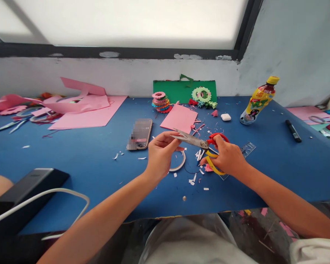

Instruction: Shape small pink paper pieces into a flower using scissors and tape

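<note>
My right hand (231, 156) has its fingers through the handles of a pair of scissors (194, 140), one handle red and the other yellow. The blades point left and stand slightly apart. At their tips is my left hand (161, 152), thumb and fingers pinched together; what lies between them is too small to make out. Below the hands, a roll of tape (178, 165) lies on the blue table (104, 154). Under the right hand, a clear ruler (248, 149) is partly hidden. Just beyond the blades rests pink paper (180, 117).
Paper scraps (191, 181) litter the middle. A phone (140, 134) lies to the left, and a stack of scalloped paper rings (161, 102) stands behind. To the right are a white earbud case (225, 117), a tilted drink bottle (260, 101) and a black marker (293, 131).
</note>
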`<state>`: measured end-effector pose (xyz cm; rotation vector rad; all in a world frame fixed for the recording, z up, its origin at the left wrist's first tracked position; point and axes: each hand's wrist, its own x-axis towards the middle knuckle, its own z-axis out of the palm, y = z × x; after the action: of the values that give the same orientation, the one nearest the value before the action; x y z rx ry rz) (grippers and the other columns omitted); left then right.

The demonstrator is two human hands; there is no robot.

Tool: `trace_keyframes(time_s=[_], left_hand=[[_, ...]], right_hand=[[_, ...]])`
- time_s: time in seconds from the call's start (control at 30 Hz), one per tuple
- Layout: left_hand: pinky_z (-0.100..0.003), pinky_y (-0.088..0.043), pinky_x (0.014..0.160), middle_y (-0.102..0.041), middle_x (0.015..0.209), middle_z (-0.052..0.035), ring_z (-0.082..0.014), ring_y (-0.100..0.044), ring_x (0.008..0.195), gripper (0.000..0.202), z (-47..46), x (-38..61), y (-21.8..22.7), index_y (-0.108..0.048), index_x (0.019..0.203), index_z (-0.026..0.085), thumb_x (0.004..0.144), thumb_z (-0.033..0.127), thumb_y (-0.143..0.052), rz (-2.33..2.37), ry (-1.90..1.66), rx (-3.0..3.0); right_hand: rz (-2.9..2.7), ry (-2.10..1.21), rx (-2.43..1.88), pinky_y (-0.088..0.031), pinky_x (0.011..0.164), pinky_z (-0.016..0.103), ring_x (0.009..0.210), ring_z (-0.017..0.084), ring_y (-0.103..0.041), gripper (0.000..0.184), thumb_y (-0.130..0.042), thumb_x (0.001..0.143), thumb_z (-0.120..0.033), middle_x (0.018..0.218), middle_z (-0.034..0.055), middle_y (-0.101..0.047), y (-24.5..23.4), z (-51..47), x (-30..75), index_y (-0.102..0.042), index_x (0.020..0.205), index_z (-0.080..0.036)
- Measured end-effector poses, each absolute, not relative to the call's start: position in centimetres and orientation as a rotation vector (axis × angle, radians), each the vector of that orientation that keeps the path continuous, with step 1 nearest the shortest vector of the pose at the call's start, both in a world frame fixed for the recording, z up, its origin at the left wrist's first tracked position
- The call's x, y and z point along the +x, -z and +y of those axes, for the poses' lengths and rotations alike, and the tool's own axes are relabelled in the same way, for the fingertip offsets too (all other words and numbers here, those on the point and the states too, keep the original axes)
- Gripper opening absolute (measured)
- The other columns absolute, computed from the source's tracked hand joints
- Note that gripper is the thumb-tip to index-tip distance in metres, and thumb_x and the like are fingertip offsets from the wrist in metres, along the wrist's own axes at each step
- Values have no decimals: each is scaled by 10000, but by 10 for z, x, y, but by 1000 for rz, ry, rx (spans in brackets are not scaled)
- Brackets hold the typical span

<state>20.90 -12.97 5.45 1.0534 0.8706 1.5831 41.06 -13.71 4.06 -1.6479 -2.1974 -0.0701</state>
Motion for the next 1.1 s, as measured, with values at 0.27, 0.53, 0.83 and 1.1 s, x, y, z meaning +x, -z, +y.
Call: trace_keyframes(time_s=[0.27, 0.53, 0.83, 1.1], left_hand=[[-180, -567, 518, -669, 709, 2, -99, -615, 630, 91, -126, 206, -53, -700, 767, 191, 678, 203, -720, 853, -1529, 1125], [-154, -531, 476, -633, 719, 0, -92, -576, 630, 67, -126, 204, -49, -694, 734, 183, 697, 237, -709, 896, -1536, 1273], [-150, -514, 438, -609, 687, 3, -104, -576, 644, 90, -128, 207, -49, -670, 749, 186, 713, 262, -702, 878, -1602, 1239], [-164, -529, 450, -612, 741, -7, -95, -552, 630, 78, -127, 207, -51, -677, 709, 175, 721, 250, -692, 853, -1541, 1344]], right_hand=[[-2209, 118, -1649, -349, 536, 280, 723, 271, -660, 532, -509, 720, -612, 797, 47, -663, -41, -136, 413, -440, 1032, -187], [-2229, 16, -1688, -322, 523, 268, 650, 262, -649, 519, -530, 701, -597, 696, 18, -641, -40, -136, 412, -413, 1018, -203], [-2279, -92, -1686, -298, 512, 260, 611, 253, -630, 464, -535, 704, -551, 647, 4, -612, -37, -136, 410, -372, 983, -218], [-2280, -99, -1682, -310, 526, 262, 641, 263, -641, 487, -582, 670, -516, 684, 9, -626, -37, -137, 410, -368, 994, -223]])
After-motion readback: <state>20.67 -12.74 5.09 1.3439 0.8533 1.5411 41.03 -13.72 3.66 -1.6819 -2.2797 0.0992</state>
